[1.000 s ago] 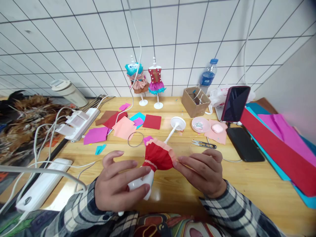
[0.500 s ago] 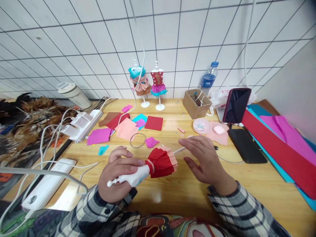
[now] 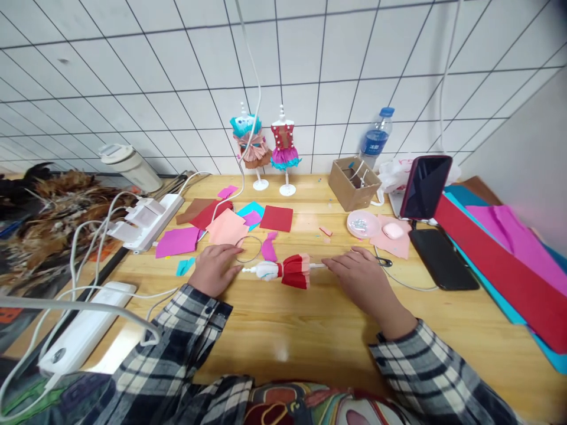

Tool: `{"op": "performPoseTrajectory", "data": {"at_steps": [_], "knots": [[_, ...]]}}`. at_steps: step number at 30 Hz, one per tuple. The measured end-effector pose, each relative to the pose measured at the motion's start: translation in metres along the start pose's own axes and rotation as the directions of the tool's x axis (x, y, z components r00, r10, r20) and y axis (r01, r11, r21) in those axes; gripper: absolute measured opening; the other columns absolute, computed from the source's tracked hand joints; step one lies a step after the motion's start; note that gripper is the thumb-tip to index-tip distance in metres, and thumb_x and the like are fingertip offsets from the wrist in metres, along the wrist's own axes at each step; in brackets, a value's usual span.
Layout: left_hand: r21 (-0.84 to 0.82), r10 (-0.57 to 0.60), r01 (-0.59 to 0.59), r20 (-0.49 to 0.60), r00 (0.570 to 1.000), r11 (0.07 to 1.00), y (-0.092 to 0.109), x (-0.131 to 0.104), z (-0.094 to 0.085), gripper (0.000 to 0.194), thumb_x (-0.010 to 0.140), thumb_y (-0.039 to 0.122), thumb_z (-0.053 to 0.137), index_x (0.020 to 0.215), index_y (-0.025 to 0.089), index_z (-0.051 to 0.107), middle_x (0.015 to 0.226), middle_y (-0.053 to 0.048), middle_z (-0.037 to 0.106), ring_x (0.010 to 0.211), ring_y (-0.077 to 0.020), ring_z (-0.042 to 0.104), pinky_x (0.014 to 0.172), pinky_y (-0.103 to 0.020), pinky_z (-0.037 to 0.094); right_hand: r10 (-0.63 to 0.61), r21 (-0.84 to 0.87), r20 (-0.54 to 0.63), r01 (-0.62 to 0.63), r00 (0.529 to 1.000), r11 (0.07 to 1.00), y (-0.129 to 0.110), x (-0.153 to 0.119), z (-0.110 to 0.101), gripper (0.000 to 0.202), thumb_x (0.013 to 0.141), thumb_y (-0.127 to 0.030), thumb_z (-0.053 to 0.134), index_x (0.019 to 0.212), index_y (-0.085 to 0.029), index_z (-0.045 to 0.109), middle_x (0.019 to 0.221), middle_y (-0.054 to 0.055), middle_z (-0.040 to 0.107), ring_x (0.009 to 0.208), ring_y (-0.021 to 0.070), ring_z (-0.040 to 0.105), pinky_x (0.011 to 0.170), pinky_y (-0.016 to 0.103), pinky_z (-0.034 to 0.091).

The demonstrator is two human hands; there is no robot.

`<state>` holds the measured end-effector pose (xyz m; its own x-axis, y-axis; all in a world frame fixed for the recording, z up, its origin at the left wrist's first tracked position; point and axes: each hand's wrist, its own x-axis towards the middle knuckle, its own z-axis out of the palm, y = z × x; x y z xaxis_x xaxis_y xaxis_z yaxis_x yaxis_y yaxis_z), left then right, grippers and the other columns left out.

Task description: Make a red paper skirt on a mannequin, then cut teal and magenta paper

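Observation:
A small white mannequin (image 3: 267, 270) in a red and pink paper skirt (image 3: 295, 271) lies on its side on the wooden table, its neck pointing left. Just left of the neck tip is my left hand (image 3: 215, 268), resting on the table with its fingers apart and nothing in it. My right hand (image 3: 357, 277) lies palm down by the stand end of the mannequin's rod, fingers stretched out. A magenta paper scrap (image 3: 269, 247) and a metal ring (image 3: 248, 249) lie just beyond the mannequin.
Two dressed mannequins (image 3: 286, 144) stand near the tiled wall. Coloured paper pieces (image 3: 276, 218) lie at centre left. A cardboard box (image 3: 353, 184), a bottle (image 3: 376, 139), a pink dish (image 3: 363, 225) and phones (image 3: 444, 261) are at the right. Cables and a power strip (image 3: 155, 224) sit left.
The mannequin has left my left hand and now lies on the table, farther forward. My left hand has opened and moved forward. My right hand has lowered to the table. The magenta scrap has shifted.

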<state>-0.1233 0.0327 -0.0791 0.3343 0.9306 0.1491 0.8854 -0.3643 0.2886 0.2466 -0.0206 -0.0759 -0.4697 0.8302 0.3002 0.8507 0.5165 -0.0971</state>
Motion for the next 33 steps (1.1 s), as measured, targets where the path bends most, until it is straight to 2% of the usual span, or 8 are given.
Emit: {"op": "performPoseTrajectory", "data": {"at_steps": [7, 12, 17, 22, 25, 27, 30, 33], "knots": [[-0.016, -0.001, 0.002, 0.033, 0.999, 1.000, 0.005, 0.009, 0.011, 0.017, 0.084, 0.036, 0.058, 0.087, 0.025, 0.070, 0.103, -0.006, 0.073, 0.105, -0.0308, 0.060, 0.096, -0.050, 0.031, 0.039, -0.064, 0.058, -0.035, 0.998, 0.997, 0.003, 0.003, 0.009, 0.036, 0.085, -0.004, 0.055, 0.112, -0.023, 0.069, 0.096, 0.003, 0.075, 0.087, 0.0199, 0.063, 0.095, 0.041, 0.030], [-0.117, -0.074, 0.063, -0.095, 0.993, 0.991, 0.004, 0.006, 0.014, 0.022, 0.088, 0.036, 0.049, 0.087, 0.021, 0.065, 0.091, -0.008, 0.072, 0.093, -0.0274, 0.063, 0.089, -0.043, 0.043, 0.105, -0.029, -0.041, -0.106, 0.994, 0.994, 0.004, 0.002, 0.006, 0.036, 0.086, -0.005, 0.055, 0.114, -0.023, 0.068, 0.100, 0.004, 0.075, 0.090, 0.0190, 0.062, 0.093, 0.040, 0.029], [-0.262, -0.202, 0.134, -0.253, 0.946, 0.956, 0.002, -0.001, 0.019, 0.022, 0.091, 0.037, 0.046, 0.091, 0.019, 0.060, 0.091, -0.006, 0.071, 0.090, -0.0222, 0.065, 0.085, -0.035, 0.049, 0.157, -0.004, -0.131, -0.158, 0.979, 0.987, -0.004, 0.011, 0.001, 0.034, 0.091, -0.007, 0.051, 0.116, -0.024, 0.066, 0.100, 0.003, 0.075, 0.091, 0.0181, 0.062, 0.092, 0.039, 0.028], [-0.384, -0.339, 0.187, -0.377, 0.862, 0.904, 0.002, -0.005, 0.023, 0.020, 0.092, 0.038, 0.049, 0.096, 0.019, 0.055, 0.087, -0.005, 0.072, 0.088, -0.0212, 0.068, 0.084, -0.035, 0.050, 0.121, -0.099, -0.027, -0.123, 0.992, 0.987, -0.011, 0.023, 0.005, 0.034, 0.088, -0.004, 0.052, 0.112, -0.022, 0.068, 0.093, 0.006, 0.075, 0.085, 0.0205, 0.060, 0.094, 0.044, 0.026], [-0.444, -0.355, 0.154, -0.416, 0.837, 0.883, 0.009, -0.012, 0.025, 0.020, 0.091, 0.038, 0.051, 0.096, 0.019, 0.056, 0.086, -0.005, 0.072, 0.086, -0.0208, 0.069, 0.085, -0.036, 0.051, 0.124, -0.114, 0.030, -0.120, 0.992, 0.986, -0.014, 0.023, 0.009, 0.034, 0.087, -0.003, 0.052, 0.111, -0.021, 0.068, 0.090, 0.006, 0.074, 0.086, 0.0217, 0.060, 0.096, 0.047, 0.025], [-0.474, -0.344, 0.110, -0.441, 0.829, 0.874, 0.020, -0.019, 0.024, 0.019, 0.091, 0.037, 0.052, 0.095, 0.020, 0.056, 0.085, -0.005, 0.072, 0.085, -0.0206, 0.069, 0.085, -0.037, 0.052, 0.132, -0.093, -0.010, -0.132, 0.991, 0.987, -0.016, 0.021, 0.009, 0.033, 0.088, -0.005, 0.053, 0.114, -0.021, 0.066, 0.098, 0.007, 0.074, 0.095, 0.0233, 0.060, 0.100, 0.049, 0.023], [-0.507, -0.308, 0.023, -0.485, 0.819, 0.861, 0.043, -0.028, 0.019, 0.016, 0.092, 0.036, 0.052, 0.094, 0.020, 0.056, 0.081, -0.004, 0.069, 0.084, -0.0197, 0.068, 0.085, -0.038, 0.053, 0.131, -0.021, -0.168, -0.136, 0.977, 0.991, -0.023, 0.020, -0.002, 0.033, 0.091, -0.016, 0.055, 0.123, -0.022, 0.061, 0.115, 0.008, 0.071, 0.108, 0.0260, 0.057, 0.106, 0.053, 0.020], [-0.553, -0.210, -0.166, -0.552, 0.807, 0.816, 0.069, -0.032, 0.009, 0.007, 0.091, 0.028, 0.055, 0.092, 0.021, 0.056, 0.077, -0.002, 0.066, 0.078, -0.0175, 0.066, 0.079, -0.036, 0.053, 0.108, 0.151, -0.326, -0.061, 0.939, 0.987, -0.038, 0.027, -0.026, 0.037, 0.090, -0.021, 0.058, 0.127, -0.023, 0.057, 0.114, 0.007, 0.070, 0.103, 0.0245, 0.059, 0.099, 0.047, 0.033]]}}
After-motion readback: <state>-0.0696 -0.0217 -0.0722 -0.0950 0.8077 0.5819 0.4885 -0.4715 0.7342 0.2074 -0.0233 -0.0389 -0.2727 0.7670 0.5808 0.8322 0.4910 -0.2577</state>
